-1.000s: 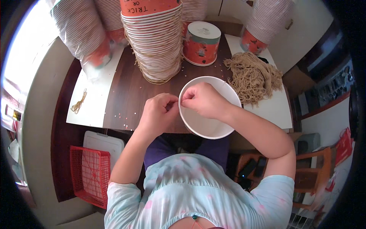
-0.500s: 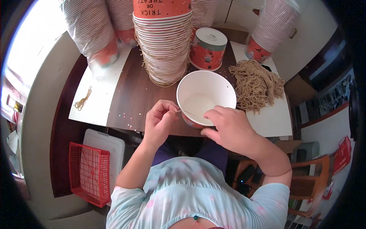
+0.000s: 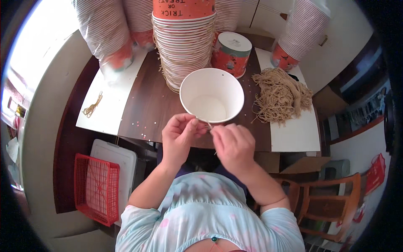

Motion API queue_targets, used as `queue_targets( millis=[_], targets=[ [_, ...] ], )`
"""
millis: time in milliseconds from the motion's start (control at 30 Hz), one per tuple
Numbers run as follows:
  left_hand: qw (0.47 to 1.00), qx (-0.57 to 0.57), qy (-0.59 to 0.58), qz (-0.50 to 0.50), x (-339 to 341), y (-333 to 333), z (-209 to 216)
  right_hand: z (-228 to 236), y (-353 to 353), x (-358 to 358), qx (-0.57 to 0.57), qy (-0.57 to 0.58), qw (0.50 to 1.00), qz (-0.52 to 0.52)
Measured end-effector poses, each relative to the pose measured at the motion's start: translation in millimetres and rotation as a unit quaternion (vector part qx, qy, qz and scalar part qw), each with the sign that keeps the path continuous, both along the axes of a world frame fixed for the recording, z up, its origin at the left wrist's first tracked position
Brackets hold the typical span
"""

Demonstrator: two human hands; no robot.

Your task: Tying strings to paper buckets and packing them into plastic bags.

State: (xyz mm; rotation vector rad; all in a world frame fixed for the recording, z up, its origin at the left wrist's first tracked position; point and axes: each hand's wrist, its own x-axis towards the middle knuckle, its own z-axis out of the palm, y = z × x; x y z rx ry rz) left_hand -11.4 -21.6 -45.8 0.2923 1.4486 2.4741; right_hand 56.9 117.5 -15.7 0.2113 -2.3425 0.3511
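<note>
A paper bucket with a white inside stands close to the table's near edge, mouth up, with a small dark hole in its far wall. At its near rim, my left hand is closed, thumb and forefinger pinching a thin piece of string. My right hand is closed on the string too, just right of the left fingertips. A short end pokes out below the right fingers. Whether the string passes through the near wall is hidden by my fingers.
Behind the bucket rises a tall nested stack of buckets wound with strings. An upturned orange bucket stands beside it. A heap of tan strings lies at right, a small string bundle at left. Wrapped bucket stacks stand farther back. A red basket sits below left.
The bucket has shifted left and turned, its hole going from the right side to the far side. My right hand has left the bucket's rim and come to the string beside my left hand.
</note>
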Motion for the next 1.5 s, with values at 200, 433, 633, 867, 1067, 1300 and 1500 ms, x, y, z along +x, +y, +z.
queue_targets(
  millis=[200, 433, 633, 867, 1067, 1300, 1500],
  targets=[
    [0.999, 0.0, 0.024, -0.032, 8.1, -3.6, 4.1, -7.3, -22.7, 8.1, 0.084, -0.037, 0.983, 0.16],
    [0.995, -0.049, 0.041, -0.073, 10.0, -11.8, 12.9, 53.8, 24.6, -32.6, -0.058, -0.093, 0.972, 0.208],
    [0.989, -0.103, 0.099, -0.036, 10.7, -10.5, 12.7, 40.4, 22.1, -63.5, 0.056, -0.173, 0.928, 0.326],
    [0.983, -0.084, 0.158, -0.03, 12.0, -13.3, 7.1, 40.1, 21.1, -40.7, 0.101, -0.031, 0.967, 0.232],
    [0.887, -0.263, 0.356, 0.132, 15.1, -14.0, -10.5, 4.7, -2.8, -2.9, -0.009, -0.007, 0.991, 0.133],
    [0.851, -0.293, 0.372, 0.226, 23.4, -7.9, -16.2, -34.7, -24.4, -4.8, -0.059, 0.017, 0.998, 0.03],
    [0.995, -0.009, 0.041, 0.086, 22.1, -7.9, -5.1, -46.5, -23.7, -28.4, -0.04, 0.043, 0.996, 0.068]
  ],
)
